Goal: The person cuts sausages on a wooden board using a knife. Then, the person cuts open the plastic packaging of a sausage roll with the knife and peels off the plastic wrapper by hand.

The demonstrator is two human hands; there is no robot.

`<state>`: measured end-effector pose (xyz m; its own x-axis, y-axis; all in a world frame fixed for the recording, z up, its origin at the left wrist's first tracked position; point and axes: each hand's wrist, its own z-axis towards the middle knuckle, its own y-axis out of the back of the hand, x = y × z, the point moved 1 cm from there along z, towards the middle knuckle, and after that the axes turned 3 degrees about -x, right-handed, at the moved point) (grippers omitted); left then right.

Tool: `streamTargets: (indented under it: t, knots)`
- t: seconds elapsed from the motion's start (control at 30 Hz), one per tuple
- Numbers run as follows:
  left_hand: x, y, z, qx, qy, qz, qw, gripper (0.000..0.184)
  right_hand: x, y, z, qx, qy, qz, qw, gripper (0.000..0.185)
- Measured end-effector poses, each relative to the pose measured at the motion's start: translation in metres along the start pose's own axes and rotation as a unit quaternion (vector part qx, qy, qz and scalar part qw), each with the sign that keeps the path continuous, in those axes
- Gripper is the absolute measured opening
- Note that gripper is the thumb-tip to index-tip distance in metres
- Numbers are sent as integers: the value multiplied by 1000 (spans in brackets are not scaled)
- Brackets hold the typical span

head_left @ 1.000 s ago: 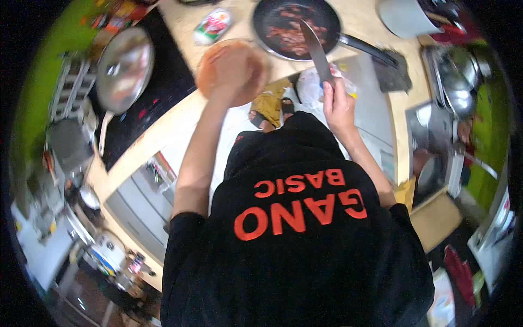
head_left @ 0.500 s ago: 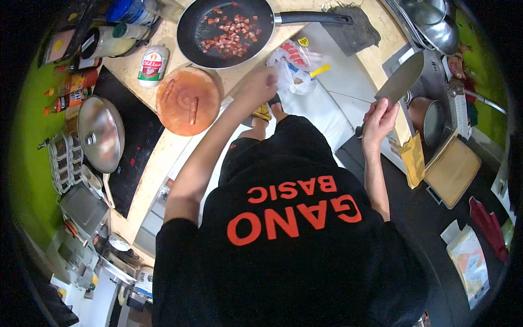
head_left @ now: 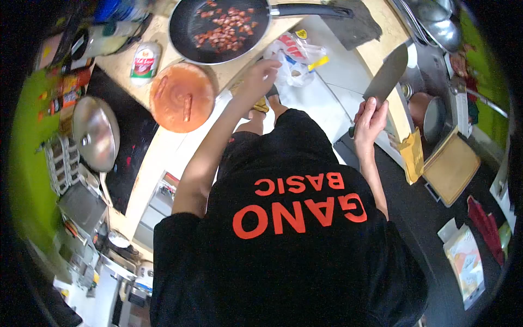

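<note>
While the right hand [head_left: 371, 121] clasps the knife [head_left: 388, 71], the left hand [head_left: 259, 82] hangs loose

Across the top runs the counter [head_left: 121, 64], and on it the pan [head_left: 183, 28], its handle [head_left: 311, 10] jutting right. Just beside the pan, closer to the body, sits the round board [head_left: 170, 119]. Over beyond the left hand, there's the bag [head_left: 297, 73], down past the counter's edge.

To the knife now! It's up in the air on the right, well apart from the board, right fingers wrapped round its grip, thumb up by the base of the blade. Left fingers: nowhere near it, half curled, nothing showing in them. The blade slants away from the body and to the right, tip towards the metal bowls [head_left: 438, 24], with the dark butt poking out on the other side of the fist.

By the board, the packet [head_left: 144, 64]. On the board, two sausages [head_left: 187, 107]: one near the middle, lengthwise away from the body, the other tilted by the left rim. Smallest of all, diced meat [head_left: 226, 27] scattered in the pan.

Most of the knife's grip is hidden under those fingers; the left fingers are blurred, and I can't tell whether they touch the bag. The pan's far rim is cut off up top, and the packet's lettering is hard to read.
</note>
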<state>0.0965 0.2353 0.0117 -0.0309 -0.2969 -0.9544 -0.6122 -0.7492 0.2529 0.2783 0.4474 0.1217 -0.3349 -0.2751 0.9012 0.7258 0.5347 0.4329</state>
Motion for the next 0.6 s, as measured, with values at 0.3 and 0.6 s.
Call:
streamTargets:
  t: [0.3,0.6]
  knots:
    - [3,159,-169,-350,149,465,800,28,73,-133,-17,338,226,-23,913,20]
    - [22,181,-158,-260,-52,381,886,37,97,-224,-50,495,388,-212,748,18]
